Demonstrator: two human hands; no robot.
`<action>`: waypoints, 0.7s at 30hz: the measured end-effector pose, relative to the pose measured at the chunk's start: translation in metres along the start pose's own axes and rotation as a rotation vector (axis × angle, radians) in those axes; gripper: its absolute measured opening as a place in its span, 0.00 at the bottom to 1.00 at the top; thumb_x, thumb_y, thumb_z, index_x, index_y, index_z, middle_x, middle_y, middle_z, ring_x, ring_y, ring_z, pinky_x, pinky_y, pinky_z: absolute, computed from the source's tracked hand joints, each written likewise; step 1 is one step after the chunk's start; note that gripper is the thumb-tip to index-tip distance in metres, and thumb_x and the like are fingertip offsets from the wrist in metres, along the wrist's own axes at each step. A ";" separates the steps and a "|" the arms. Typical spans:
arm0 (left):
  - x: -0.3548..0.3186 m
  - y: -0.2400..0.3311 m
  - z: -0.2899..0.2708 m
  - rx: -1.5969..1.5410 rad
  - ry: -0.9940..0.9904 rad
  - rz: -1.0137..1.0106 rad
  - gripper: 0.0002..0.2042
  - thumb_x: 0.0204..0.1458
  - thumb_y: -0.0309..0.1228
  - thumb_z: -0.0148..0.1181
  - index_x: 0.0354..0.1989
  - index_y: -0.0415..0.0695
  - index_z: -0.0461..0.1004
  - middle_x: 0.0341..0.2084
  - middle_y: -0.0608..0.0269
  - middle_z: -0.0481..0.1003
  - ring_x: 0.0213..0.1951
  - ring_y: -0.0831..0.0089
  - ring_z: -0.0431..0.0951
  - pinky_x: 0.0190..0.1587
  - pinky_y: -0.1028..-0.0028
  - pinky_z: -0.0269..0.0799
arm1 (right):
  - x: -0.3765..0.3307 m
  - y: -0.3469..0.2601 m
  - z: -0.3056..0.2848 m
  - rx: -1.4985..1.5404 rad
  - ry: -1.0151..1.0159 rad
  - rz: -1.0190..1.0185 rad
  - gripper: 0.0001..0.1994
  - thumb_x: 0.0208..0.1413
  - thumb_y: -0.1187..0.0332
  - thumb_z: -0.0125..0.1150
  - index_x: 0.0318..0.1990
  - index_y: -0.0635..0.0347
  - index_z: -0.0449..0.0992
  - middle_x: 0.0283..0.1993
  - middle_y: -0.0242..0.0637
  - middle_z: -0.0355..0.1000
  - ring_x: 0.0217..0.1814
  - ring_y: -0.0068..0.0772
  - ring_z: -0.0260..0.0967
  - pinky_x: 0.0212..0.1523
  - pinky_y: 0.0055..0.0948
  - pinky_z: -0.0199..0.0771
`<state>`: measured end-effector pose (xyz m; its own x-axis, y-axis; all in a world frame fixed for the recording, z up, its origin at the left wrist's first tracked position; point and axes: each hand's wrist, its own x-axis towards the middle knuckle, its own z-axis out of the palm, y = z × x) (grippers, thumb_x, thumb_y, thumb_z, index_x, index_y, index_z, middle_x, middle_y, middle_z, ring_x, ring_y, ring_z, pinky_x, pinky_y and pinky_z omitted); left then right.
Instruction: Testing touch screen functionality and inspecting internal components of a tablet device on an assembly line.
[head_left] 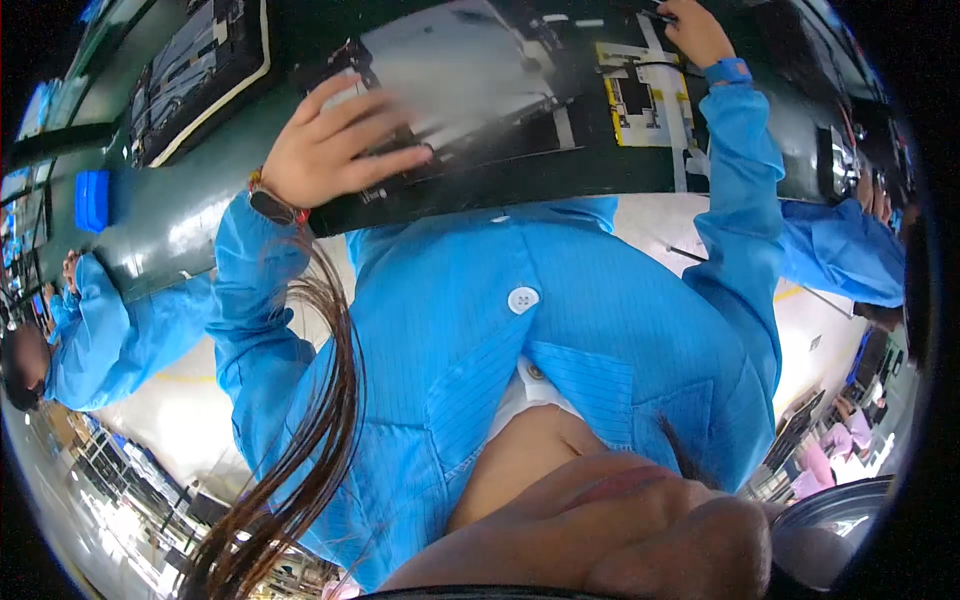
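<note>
My left hand [345,145] has its fingers spread over the left side of a flat device with a shiny grey panel [455,70]. The fingertips are slightly blurred, so whether they touch it I cannot tell. At the far right, my right hand [697,35] is closed in a pinch near the top edge of view. A thin dark thing shows at its fingertips, too small to name. Below that hand lies a yellow-edged plate [628,130] with black and white parts. A long pale strip [672,120] runs along its right part.
Another dark flat device [205,75] with a pale edge lies at the far left of the dark green table [165,215]. A blue box [92,200] stands nearer. People in blue sleeves [125,325] sit at both sides. The table's near edge runs just before my body.
</note>
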<state>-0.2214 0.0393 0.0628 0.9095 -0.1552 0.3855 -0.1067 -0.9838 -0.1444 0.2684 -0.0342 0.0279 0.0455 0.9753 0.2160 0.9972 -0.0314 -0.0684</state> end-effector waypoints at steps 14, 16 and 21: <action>0.043 0.032 0.011 -0.124 -0.197 -0.539 0.26 0.47 0.25 0.56 0.58 0.51 0.66 0.57 0.55 0.64 0.60 0.53 0.62 0.60 0.58 0.59 | -0.053 -0.138 -0.012 1.033 0.009 0.066 0.07 0.56 0.66 0.59 0.38 0.59 0.75 0.26 0.30 0.71 0.25 0.15 0.63 0.26 0.16 0.62; 0.064 0.051 0.029 -0.264 -0.059 -0.550 0.28 0.47 0.39 0.62 0.58 0.45 0.65 0.57 0.52 0.64 0.60 0.53 0.62 0.61 0.58 0.57 | -0.047 -0.154 0.000 0.989 -0.026 0.074 0.06 0.55 0.67 0.61 0.34 0.59 0.73 0.23 0.28 0.68 0.23 0.14 0.61 0.24 0.16 0.59; 0.072 0.066 0.064 -0.237 -0.083 -0.601 0.33 0.44 0.44 0.65 0.56 0.38 0.65 0.57 0.51 0.64 0.61 0.55 0.61 0.62 0.58 0.56 | -0.040 -0.167 0.003 0.892 -0.016 0.209 0.13 0.51 0.68 0.63 0.22 0.58 0.63 0.20 0.30 0.56 0.23 0.23 0.55 0.25 0.25 0.56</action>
<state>-0.1373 -0.0309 0.0229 0.8653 0.4265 0.2635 0.3534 -0.8917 0.2829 0.0998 -0.0675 0.0281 0.2126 0.9718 0.1017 0.5522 -0.0336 -0.8331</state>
